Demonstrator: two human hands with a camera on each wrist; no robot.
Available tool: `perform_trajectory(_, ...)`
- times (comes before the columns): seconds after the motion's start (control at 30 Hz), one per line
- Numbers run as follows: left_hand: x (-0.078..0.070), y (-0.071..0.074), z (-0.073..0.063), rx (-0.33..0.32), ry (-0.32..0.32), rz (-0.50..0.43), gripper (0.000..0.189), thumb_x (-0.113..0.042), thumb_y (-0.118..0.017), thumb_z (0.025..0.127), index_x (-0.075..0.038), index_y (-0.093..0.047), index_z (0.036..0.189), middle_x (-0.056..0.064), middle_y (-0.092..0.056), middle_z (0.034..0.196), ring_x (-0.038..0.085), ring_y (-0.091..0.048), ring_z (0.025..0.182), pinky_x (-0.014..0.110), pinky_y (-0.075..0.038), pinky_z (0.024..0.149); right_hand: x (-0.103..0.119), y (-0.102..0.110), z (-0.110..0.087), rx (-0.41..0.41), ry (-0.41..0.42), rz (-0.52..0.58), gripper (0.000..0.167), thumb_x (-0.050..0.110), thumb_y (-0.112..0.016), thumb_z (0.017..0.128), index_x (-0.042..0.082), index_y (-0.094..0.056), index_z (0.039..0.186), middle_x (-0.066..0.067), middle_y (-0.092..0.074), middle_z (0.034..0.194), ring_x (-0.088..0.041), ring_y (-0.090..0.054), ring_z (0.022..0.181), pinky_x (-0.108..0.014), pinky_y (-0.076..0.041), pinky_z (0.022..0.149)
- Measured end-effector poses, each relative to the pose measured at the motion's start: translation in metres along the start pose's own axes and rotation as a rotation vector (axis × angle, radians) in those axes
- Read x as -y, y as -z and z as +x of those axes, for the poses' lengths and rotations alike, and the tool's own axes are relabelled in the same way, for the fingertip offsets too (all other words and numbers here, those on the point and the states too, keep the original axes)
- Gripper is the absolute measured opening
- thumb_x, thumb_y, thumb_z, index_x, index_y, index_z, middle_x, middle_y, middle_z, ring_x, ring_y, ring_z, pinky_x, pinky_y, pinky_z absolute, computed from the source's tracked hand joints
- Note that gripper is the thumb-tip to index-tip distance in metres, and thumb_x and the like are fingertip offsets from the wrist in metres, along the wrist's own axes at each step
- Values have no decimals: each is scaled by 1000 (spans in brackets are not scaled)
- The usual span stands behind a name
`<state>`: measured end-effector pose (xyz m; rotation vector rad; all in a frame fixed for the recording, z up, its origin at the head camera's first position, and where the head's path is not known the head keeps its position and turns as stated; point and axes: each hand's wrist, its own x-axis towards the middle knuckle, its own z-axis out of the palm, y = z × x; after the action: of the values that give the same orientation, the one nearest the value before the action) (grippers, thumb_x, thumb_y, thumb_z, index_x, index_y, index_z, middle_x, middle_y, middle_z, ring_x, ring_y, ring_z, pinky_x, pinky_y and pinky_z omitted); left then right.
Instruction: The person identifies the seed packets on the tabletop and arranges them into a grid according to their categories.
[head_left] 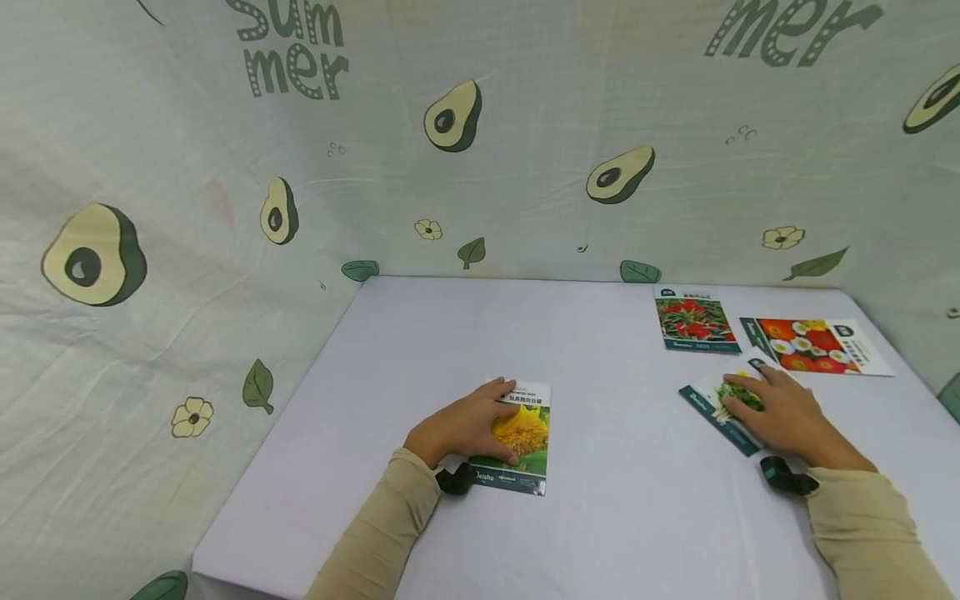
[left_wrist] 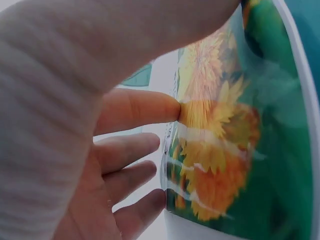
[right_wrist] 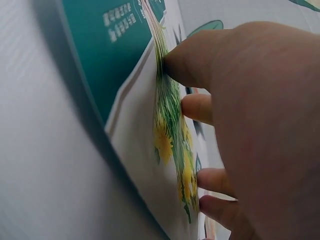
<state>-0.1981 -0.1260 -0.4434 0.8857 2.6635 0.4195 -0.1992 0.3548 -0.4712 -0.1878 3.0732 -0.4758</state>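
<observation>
Fingers spread, my left hand rests on a seed packet with a yellow flower picture, near the table's middle. In the left wrist view, the index fingertip touches that glossy packet, and the other fingers extend beside its edge. My right hand touches a white and green seed packet, lying slanted on the right side. It shows leafy stems and yellow flowers. The right wrist view has the thumb and fingertips against this packet's face. No curled grip shows on either packet.
A seed packet with red flowers lies at the back right. Beside it is a packet with orange, red and white flowers, partly behind my right hand. A white cloth covers the table; an avocado-print curtain hangs behind.
</observation>
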Motion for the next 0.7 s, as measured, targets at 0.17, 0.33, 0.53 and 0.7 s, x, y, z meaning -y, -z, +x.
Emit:
perform_trajectory(0.17,-1,0,0,13,-2,16,86,-59,-80,78,-18,-52,148,-1,-25,164,19,-18,152,41,-29,117,1,0,0,6,-3,-9,67,50,-51,102,-6,-50,138,-48,-25,140,-68,-23,126,-82,-16,98)
perform_trajectory(0.33,0,-1,1,5,-12,17,85,-57,-81,78,-20,-51,149,-2,-26,163,19,-18,151,42,-30,117,3,3,0,17,-11,-18,70,50,-51,102,-10,-47,137,-48,-25,140,-68,-23,126,-81,-17,99)
perform_trajectory(0.53,2,-1,1,2,-31,14,86,-56,-80,79,-23,-47,152,-1,-25,164,20,-19,151,43,-31,116,3,3,1,24,-6,-21,69,48,-52,102,-11,-47,138,-49,-25,141,-68,-23,127,-81,-17,99)
perform_trajectory(0.7,2,-1,1,1,-35,-3,84,-56,-81,79,-23,-50,150,-1,-25,163,22,-20,151,43,-32,115,6,1,1,29,11,-27,70,48,-53,101,-11,-48,137,-49,-26,140,-67,-24,126,-80,-18,99)
